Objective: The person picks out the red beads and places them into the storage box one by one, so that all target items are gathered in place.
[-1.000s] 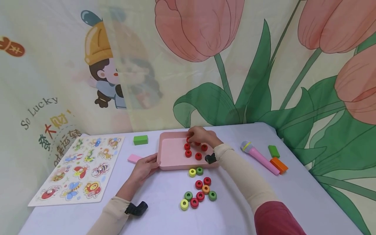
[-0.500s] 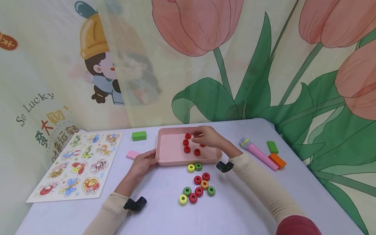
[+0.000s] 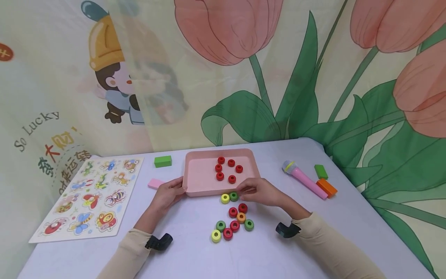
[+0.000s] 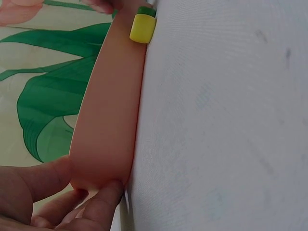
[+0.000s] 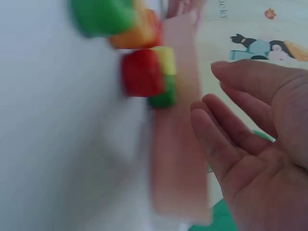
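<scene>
A shallow pink tray lies at the back middle of the table, with several red beads in its right half. My left hand grips the tray's near left corner; in the left wrist view its thumb is at the rim and its fingers are below. Just off the near right corner hovers my right hand, empty, its fingers slightly bent and apart from the thumb in the right wrist view. Beside it, at the tray's front wall, sit a yellow bead and a green bead.
Nearer me lie several loose beads, red, green, yellow and an orange bead. An insect puzzle board, a green block and a pink block are left. Right are a toy microphone, green block and orange block.
My right hand has let go of a red bead in the tray and come out toward me, over the near right corner. My left hand has stayed on the tray.
</scene>
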`<state>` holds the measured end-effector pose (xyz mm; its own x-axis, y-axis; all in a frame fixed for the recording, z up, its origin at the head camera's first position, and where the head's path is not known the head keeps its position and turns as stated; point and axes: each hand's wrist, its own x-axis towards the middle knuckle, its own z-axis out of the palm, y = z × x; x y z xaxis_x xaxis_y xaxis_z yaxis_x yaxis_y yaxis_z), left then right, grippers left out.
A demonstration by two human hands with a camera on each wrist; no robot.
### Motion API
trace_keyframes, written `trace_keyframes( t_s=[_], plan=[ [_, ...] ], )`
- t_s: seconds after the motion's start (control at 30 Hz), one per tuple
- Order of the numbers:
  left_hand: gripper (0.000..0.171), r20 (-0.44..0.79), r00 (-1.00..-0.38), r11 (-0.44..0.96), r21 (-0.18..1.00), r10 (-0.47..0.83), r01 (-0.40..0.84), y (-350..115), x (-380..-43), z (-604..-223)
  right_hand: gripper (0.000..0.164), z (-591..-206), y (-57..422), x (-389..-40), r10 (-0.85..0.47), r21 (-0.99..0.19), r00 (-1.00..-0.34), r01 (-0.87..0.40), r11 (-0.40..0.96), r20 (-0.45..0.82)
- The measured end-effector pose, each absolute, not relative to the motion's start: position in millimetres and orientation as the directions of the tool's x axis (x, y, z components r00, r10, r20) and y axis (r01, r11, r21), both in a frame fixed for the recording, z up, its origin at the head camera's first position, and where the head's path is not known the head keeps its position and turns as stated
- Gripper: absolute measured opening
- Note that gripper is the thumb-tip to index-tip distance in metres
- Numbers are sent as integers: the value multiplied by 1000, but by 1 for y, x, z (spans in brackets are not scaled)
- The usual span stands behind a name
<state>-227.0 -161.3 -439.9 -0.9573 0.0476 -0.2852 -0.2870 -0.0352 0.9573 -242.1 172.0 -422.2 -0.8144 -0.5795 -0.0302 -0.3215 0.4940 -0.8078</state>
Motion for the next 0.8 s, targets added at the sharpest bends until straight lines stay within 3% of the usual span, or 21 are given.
trace_keyframes(
  t_s=[0.37, 0.8],
  plan=[
    [55, -275, -960, -45, 960, 58, -278, -164, -228, -440, 29, -446, 182, -224, -625, -809, -779, -335, 483, -51],
    [55, -277, -959, -62, 958, 59, -281, -164, -228, -441, 28, -446, 181, -222, -609, -776, -792, -360, 518, -39]
  ],
)
